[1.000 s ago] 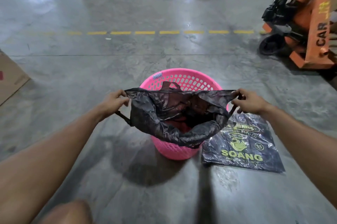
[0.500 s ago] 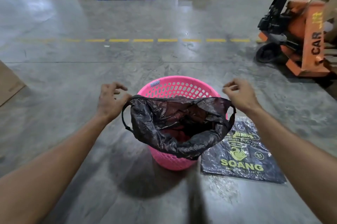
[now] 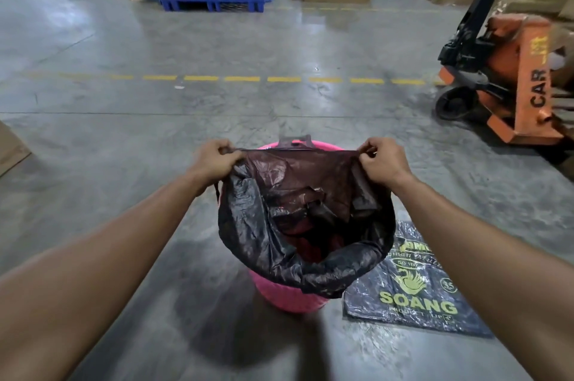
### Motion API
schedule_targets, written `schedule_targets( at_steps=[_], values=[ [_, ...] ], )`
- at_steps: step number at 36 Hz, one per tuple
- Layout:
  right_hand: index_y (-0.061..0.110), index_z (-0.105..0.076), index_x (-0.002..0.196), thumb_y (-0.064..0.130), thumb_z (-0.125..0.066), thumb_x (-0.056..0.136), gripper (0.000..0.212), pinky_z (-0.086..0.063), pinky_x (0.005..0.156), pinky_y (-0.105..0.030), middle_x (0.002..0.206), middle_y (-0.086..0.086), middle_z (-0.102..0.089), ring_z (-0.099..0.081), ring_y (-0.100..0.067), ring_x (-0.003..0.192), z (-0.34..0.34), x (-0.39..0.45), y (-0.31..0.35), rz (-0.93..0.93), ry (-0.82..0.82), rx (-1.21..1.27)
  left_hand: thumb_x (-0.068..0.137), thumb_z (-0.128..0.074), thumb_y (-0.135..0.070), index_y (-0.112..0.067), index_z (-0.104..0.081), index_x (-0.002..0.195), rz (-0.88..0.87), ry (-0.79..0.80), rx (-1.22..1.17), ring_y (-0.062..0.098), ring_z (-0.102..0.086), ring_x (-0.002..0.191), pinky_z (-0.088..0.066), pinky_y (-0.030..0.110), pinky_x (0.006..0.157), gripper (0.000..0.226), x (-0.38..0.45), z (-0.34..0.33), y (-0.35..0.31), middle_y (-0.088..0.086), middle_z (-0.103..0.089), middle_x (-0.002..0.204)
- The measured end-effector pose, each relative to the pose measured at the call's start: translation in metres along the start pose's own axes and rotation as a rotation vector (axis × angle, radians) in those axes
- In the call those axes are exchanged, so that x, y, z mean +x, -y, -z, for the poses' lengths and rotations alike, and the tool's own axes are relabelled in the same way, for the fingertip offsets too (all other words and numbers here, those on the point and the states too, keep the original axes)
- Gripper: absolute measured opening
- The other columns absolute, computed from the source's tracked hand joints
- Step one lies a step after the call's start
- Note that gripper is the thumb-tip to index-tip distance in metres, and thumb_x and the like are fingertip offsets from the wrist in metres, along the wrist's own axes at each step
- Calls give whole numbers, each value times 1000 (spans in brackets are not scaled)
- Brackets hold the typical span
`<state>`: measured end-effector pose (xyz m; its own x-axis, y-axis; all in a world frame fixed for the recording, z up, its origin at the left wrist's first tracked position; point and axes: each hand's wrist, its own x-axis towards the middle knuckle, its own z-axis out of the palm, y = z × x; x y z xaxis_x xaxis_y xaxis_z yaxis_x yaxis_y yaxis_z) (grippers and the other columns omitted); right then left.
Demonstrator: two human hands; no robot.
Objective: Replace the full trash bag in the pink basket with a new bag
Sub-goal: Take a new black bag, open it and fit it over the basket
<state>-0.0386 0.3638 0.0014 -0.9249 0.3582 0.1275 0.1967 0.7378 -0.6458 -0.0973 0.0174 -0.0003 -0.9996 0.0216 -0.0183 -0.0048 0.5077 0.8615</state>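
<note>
Head view: one black trash bag [image 3: 264,244], mouth upward, long axis upright, sits in one pink basket [image 3: 289,296] at near centre. Left hand [image 3: 214,160] and right hand [image 3: 383,161] each pinch its rim. One flat bag pack [image 3: 416,290] lies just right.

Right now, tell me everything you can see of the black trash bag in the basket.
The black trash bag is thin, crinkled, glossy plastic, mouth open, with dark and reddish contents inside. The left hand and right hand pinch its far rim, stretching it taut. Its near side drapes over the pink basket.
</note>
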Motion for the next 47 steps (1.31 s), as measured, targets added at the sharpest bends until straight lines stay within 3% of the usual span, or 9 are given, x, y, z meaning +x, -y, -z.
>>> schedule_targets(
  at_steps=[10,16,20,29,34,36,40,43,47],
  values=[
    [17,-72,81,26,-67,87,13,-40,74,-25,87,-7,-70,-61,-23,87,-11,32,5,-179,62,110,60,-69,-43,-14,-65,65,275,-73,-133,26,-67,73,-49,34,66,29,31,-13,6,7,-70,75],
    [13,-71,77,42,-78,72,30,-52,62,-37,70,-11,-68,-64,-26,63,-17,28,4,-312,166,330,75,-76,-28,-9,-72,86,299,-33,-160,24,-67,72,-54,32,66,21,28,-20,0,11,-72,86],
    [3,-74,93,38,-80,72,41,-52,53,-32,77,-14,-73,-67,-29,59,-18,30,2,-433,146,390,79,-69,-22,-12,-70,81,355,49,-179,20,-61,53,-49,21,45,10,24,-26,5,10,-69,75],
    [5,-68,91,39,-79,83,36,-52,59,-33,80,-9,-68,-65,-27,67,-19,44,5,-471,210,292,94,-61,-37,-10,-66,68,497,316,-228,17,-61,36,-54,22,45,37,30,-32,12,4,-66,48],
    [8,-63,77,34,-61,98,33,-46,39,-23,53,-8,-66,-60,-19,36,-19,41,4,-506,402,253,98,-55,-46,-7,-58,66,494,263,-203,17,-53,24,-36,14,28,51,28,-33,24,4,-57,35],
    [7,-60,67,32,-57,96,39,-53,52,-28,47,-8,-65,-62,-21,37,-16,34,-7,-556,496,255,98,-54,-49,-7,-55,62,487,265,-221,18,-50,22,-33,14,26,55,23,-33,30,4,-54,33],
    [11,-70,75,41,-71,76,30,-48,106,-52,76,-10,-73,-67,-29,82,-10,30,-46,-621,584,411,94,-62,-49,-10,-64,77,586,398,-332,24,-65,50,-54,28,47,42,13,-26,49,19,-74,94],
    [18,-69,96,52,-84,61,51,-48,102,-46,92,-12,-70,-64,-30,92,5,12,-68,-646,565,581,86,-70,-48,-10,-72,107,563,443,-447,28,-73,84,-59,43,89,44,-4,-10,51,15,-72,107],
    [21,-65,102,65,-89,30,87,-43,76,-38,84,-8,-63,-57,-26,80,22,-32,-83,-636,617,662,82,-68,-61,-8,-71,114,592,489,-691,27,-72,82,-52,38,90,62,-29,11,66,13,-76,96]
  ],
)
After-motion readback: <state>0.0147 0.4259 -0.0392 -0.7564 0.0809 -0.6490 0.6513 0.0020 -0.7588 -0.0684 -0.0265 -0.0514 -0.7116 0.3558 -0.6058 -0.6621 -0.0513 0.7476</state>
